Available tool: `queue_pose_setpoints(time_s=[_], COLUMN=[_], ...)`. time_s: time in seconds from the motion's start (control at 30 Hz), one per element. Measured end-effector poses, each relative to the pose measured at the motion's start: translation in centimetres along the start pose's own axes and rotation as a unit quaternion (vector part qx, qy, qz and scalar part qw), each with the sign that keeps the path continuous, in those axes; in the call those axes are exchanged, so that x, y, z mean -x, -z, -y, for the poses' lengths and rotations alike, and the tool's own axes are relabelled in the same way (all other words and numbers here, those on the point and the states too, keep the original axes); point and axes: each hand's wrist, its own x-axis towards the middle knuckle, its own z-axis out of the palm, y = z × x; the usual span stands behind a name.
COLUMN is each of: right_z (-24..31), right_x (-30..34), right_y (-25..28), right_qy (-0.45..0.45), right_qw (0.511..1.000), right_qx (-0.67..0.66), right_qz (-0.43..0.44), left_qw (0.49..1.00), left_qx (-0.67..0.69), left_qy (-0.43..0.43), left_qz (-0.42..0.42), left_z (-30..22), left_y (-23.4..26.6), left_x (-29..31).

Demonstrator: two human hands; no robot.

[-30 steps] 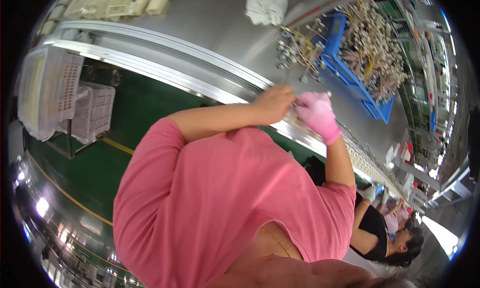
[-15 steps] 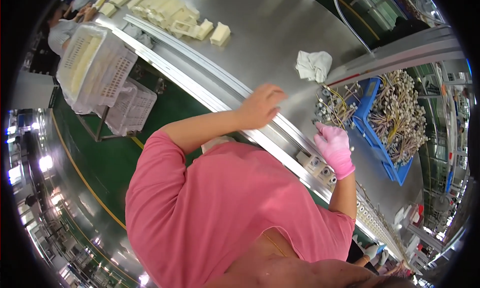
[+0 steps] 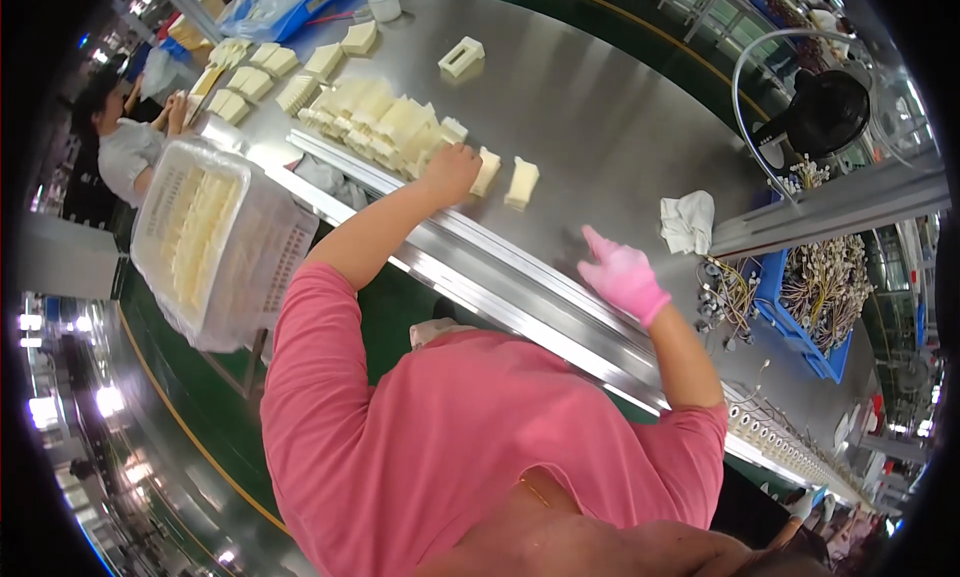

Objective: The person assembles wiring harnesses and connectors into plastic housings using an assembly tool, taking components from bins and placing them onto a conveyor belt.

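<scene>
My bare left hand (image 3: 455, 172) is at the near end of a cluster of cream plastic housings (image 3: 375, 122) on the metal table. Its fingers bend down beside a cream block (image 3: 453, 131); the fingertips are hidden, so whether they grip a piece cannot be seen. Just right of it stand two separate cream housings, one close by (image 3: 486, 173) and one farther along (image 3: 521, 183). My right hand (image 3: 622, 279), in a pink glove, hovers over the table's near side. Thumb and fingers are apart, with nothing in them.
A white cloth (image 3: 687, 222) lies by a metal rail. Beyond it, a blue bin (image 3: 800, 317) holds bundled wires with white connectors. Lined crates (image 3: 190, 237) stand left, near a co-worker (image 3: 125, 157). Aluminium rails (image 3: 520, 267) edge the table; a black fan (image 3: 828, 112) is far right.
My left hand has moved from above the rail to the cream housings. My right hand has left the loose wires and moved left over the table. The view has shifted, showing more of the left.
</scene>
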Motion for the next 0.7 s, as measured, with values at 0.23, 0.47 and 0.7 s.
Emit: queue_pose_setpoints(time_s=[0.23, 0.47, 0.7], right_z=[6.5, 7.2, 8.0], right_x=[-14.7, -18.3, -17.8], right_y=[-4.6, -7.7, -6.7], right_qy=[-0.223, -0.250, -0.315], right_qw=[0.973, 0.959, 0.944], right_qx=[0.033, 0.086, 0.059], right_qz=[-0.054, -0.106, -0.073], left_qw=[0.974, 0.983, 0.761], left_qx=[-0.119, 0.164, 0.629], left_qy=[-0.140, -0.085, 0.159], left_qz=[0.129, 0.020, -0.009], left_z=[3.4, 5.1, 5.5], left_y=[-0.4, 2.8, 2.1], left_x=[-2.8, -1.4, -0.4])
